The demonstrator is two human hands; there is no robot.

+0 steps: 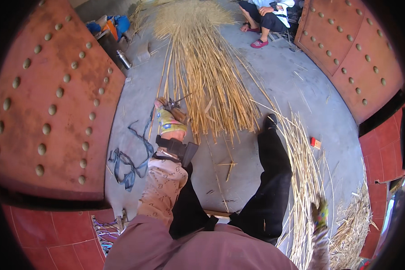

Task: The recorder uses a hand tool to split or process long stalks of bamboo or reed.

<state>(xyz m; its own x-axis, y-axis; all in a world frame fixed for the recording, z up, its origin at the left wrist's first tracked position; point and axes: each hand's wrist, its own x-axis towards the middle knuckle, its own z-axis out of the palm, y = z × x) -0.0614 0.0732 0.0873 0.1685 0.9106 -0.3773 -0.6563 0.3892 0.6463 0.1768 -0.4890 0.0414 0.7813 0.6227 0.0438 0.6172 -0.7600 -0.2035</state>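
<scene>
Left gloved hand (168,119): beside the near left edge of the fanned bundle of tan stalks (216,90) on the grey floor (297,81); state of grip cannot be told. Right gloved hand (319,217): blurred, by the paler stalks (298,157), grip likewise indeterminate. Red box (315,143): right of these stalks.

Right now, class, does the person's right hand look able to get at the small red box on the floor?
Probably yes, perhaps with a lean forward: the small red box lies uncovered ahead of the right hand, and only low-lying pale stalks border the way.
</scene>
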